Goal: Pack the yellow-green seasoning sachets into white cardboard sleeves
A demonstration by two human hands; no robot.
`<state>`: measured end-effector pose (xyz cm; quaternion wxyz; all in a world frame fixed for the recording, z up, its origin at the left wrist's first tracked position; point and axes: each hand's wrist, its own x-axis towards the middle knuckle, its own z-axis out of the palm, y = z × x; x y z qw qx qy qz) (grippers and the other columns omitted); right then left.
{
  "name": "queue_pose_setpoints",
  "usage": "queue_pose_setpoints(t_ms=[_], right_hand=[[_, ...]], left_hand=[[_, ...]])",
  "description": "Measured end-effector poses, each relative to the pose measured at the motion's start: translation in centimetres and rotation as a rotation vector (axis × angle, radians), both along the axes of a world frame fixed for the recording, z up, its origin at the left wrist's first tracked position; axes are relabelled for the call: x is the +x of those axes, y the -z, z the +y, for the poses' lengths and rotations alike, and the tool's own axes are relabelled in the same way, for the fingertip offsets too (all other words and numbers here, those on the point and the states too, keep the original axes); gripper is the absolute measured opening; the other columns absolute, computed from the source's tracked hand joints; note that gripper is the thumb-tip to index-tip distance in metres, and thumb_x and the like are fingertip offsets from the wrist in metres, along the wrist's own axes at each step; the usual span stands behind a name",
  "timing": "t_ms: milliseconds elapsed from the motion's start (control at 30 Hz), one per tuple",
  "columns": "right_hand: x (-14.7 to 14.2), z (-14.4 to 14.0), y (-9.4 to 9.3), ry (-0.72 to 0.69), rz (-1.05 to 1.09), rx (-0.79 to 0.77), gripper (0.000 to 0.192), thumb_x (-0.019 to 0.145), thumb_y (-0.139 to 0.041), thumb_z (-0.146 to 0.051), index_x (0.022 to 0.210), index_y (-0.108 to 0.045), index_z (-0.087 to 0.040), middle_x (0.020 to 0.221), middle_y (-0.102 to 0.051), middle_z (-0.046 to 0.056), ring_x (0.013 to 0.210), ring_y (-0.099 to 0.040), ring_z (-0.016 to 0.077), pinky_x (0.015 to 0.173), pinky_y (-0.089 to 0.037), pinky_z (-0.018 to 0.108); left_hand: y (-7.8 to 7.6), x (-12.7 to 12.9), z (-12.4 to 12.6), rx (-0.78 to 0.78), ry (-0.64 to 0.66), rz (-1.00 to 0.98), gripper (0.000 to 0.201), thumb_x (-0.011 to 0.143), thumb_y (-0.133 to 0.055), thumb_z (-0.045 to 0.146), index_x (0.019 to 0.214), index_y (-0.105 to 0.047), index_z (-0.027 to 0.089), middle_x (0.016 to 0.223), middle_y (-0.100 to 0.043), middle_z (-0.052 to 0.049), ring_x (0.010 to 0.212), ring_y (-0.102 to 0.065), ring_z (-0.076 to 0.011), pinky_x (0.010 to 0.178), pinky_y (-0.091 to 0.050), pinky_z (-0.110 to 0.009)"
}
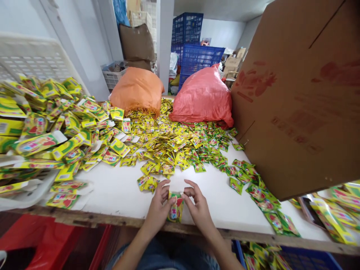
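Near the table's front edge, a small yellow and green box point(176, 212) with a red fruit picture stands between my two hands. My left hand point(160, 205) grips its left side, the thumb on the front face and the fingers curled. My right hand point(197, 207) is closed at the box's upper right corner, its thumb touching the edge near a white flap. The right index finger is bent and lifted away. Just beyond my hands lie small yellow sachets point(148, 182), with a large heap of yellow and green sachets point(180, 144) further back.
Many open boxes point(67, 127) overflow a white basket point(42, 191) on the left. An orange sack point(137, 88) and a red sack point(204, 95) rest behind the sachets. A big tilted carton point(298, 93) fills the right side. Below the table edge sits a blue crate point(309, 257).
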<state>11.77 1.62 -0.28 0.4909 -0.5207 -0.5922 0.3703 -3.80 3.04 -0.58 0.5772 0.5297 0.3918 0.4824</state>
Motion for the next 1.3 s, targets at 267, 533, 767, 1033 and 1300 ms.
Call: queue_pose_setpoints(t_ms=[267,533,767,1033,1300], right_hand=[[-0.3,-0.4,-1.3,-0.087,-0.085,0.038,0.012,0.083,-0.055,-0.026,0.089,-0.063,-0.02,0.09,-0.065,0.005,0.086,-0.058,0.0173,0.077,-0.045,0.028],[-0.6,0.2,-2.0,-0.043,-0.213,-0.038,0.013,0.082,-0.055,-0.029,0.084,-0.062,-0.018,0.073,-0.064,0.001,0.068,-0.055,0.0146,0.066,-0.043,0.025],[-0.1,0.5,-2.6,-0.066,-0.139,-0.094,0.019,0.082,-0.055,-0.035,0.076,-0.062,-0.018,0.069,-0.062,0.001,0.065,-0.052,0.0145,0.063,-0.042,0.025],[0.6,1.7,-2.8,-0.202,-0.023,-0.213,0.025,0.077,-0.06,-0.04,0.071,-0.063,-0.016,0.064,-0.059,0.0,0.061,-0.051,0.0137,0.06,-0.041,0.025],[0.6,1.1,-2.4,-0.21,-0.055,-0.187,0.024,0.078,-0.058,-0.041,0.075,-0.066,-0.018,0.076,-0.066,0.004,0.075,-0.059,0.0198,0.069,-0.048,0.028]], left_hand=[[-1.2,-0.6,-0.3,0.098,-0.021,0.182,0.015,0.08,-0.054,0.025,0.088,-0.065,0.017,0.098,-0.065,-0.008,0.096,-0.059,-0.0196,0.085,-0.046,-0.03],[-1.9,0.1,0.2,0.042,-0.079,0.275,0.014,0.078,-0.056,0.026,0.084,-0.065,0.016,0.081,-0.068,-0.004,0.075,-0.062,-0.0168,0.071,-0.047,-0.026],[-2.5,0.3,0.8,0.001,-0.068,0.257,0.016,0.076,-0.059,0.028,0.077,-0.066,0.014,0.069,-0.065,-0.002,0.062,-0.055,-0.0142,0.059,-0.042,-0.023],[-1.1,-0.3,0.9,-0.111,0.008,0.016,0.017,0.07,-0.066,0.029,0.077,-0.066,0.013,0.068,-0.061,-0.001,0.064,-0.053,-0.0128,0.062,-0.04,-0.022],[-1.3,-0.9,0.0,0.033,-0.032,0.168,0.018,0.078,-0.061,0.03,0.085,-0.07,0.016,0.08,-0.065,-0.005,0.076,-0.057,-0.0161,0.072,-0.043,-0.025]])
